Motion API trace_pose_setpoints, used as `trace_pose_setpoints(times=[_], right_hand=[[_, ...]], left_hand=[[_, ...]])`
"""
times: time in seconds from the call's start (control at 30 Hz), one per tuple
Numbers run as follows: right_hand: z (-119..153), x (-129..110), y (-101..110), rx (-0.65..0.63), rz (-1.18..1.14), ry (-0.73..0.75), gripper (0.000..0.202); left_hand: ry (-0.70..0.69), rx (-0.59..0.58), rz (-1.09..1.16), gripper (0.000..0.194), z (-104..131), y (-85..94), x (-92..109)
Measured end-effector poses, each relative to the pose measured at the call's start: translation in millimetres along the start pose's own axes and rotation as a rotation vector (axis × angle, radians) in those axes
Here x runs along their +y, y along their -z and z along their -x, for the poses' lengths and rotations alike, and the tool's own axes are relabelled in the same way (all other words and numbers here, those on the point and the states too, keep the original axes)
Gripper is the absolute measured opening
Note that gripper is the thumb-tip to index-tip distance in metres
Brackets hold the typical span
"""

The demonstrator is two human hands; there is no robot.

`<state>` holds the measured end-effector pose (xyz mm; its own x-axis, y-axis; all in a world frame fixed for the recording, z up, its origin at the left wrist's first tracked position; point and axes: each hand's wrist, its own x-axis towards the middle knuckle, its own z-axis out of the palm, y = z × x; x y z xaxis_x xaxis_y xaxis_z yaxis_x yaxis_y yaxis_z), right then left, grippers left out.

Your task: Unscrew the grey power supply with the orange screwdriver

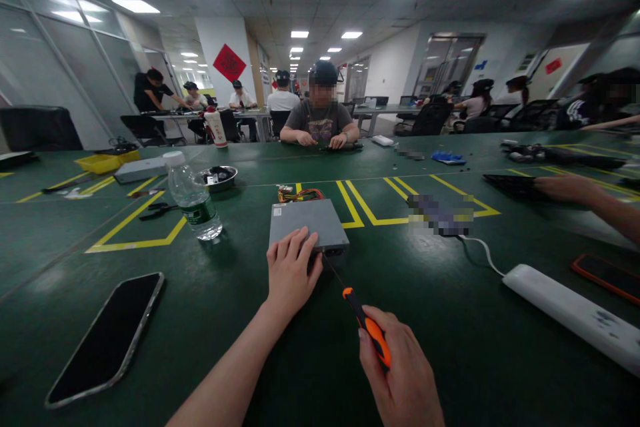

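A grey metal computer power supply (313, 217) lies flat on the green table, its bundle of coloured cables (303, 195) at the far side. My left hand (293, 267) rests on its near left part, fingers stretched over the top and the thumb by the front edge. In my right hand (397, 363) is a screwdriver (373, 330) with an orange and black handle, fingers wrapped round it. The thin shaft points up and left, and its tip meets the near face of the power supply beside the socket. Whether the tip sits in a screw is too small to tell.
A water bottle (195, 200), a metal bowl (220, 177) of small parts and a phone (107, 340) are on the left. To the right lie a white power strip (570, 313) and an orange-edged phone (607, 277). A co-worker's hand (570, 190) reaches in there. Another person (323, 113) sits opposite.
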<state>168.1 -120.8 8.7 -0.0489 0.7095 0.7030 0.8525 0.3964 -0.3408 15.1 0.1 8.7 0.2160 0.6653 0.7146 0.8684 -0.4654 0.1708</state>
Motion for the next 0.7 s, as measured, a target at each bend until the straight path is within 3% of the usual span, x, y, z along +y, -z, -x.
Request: trace_pose_setpoints(times=[0.27,0.53,0.7], right_hand=[[0,-1,-2,0.002,0.057,0.023,0.024],[10,-17,-14,-0.044,0.110,0.113,0.028],[6,-13,-12,0.039,0.175,0.129,0.023]], left_hand=[[0.000,-0.014,-0.006,0.033,0,0.1,0],[-0.002,-0.008,-0.012,0.032,0,0.4,0],[-0.007,-0.009,-0.023,0.032,0,-0.3,0]])
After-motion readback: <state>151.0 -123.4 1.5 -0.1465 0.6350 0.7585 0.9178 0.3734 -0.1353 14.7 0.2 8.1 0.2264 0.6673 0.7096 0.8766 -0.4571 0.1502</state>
